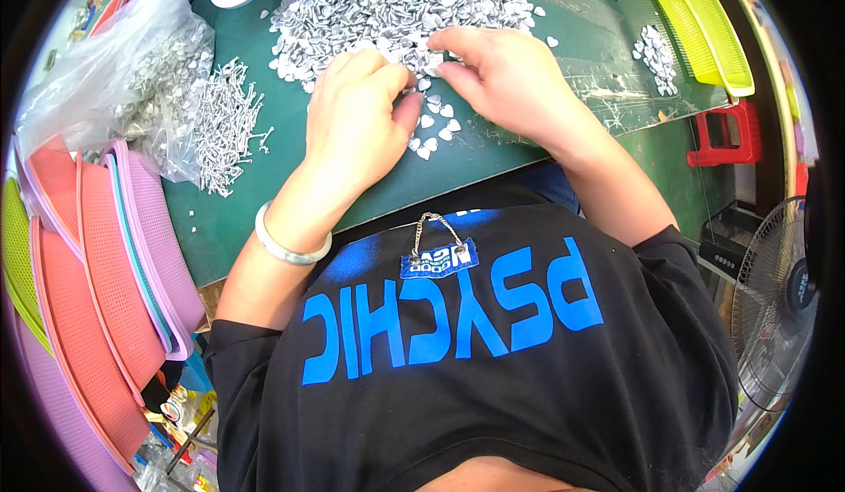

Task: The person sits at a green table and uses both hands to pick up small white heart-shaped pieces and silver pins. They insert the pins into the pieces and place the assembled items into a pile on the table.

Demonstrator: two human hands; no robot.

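A broad pile of small silver heart-shaped pieces (378, 8) covers the far middle of the green table. At the pile's near edge, my left hand (356, 109) has its fingers curled in, thumb close to the index finger; what they hold, if anything, is hidden. Facing it, my right hand (510, 83) touches the same edge, its thumb and index finger apart with nothing plainly gripped. Several loose hearts (429, 122) lie scattered on the tabletop just below and between both hands.
Left of my hands are a heap of small metal pins (231, 127) and a clear plastic bag (132, 87) of pieces. Stacked colourful baskets (114, 263) stand beside the table. At right are a small heart pile (656, 61), a yellow-green basket (704, 34), a red stool (726, 135) and a fan (779, 290).
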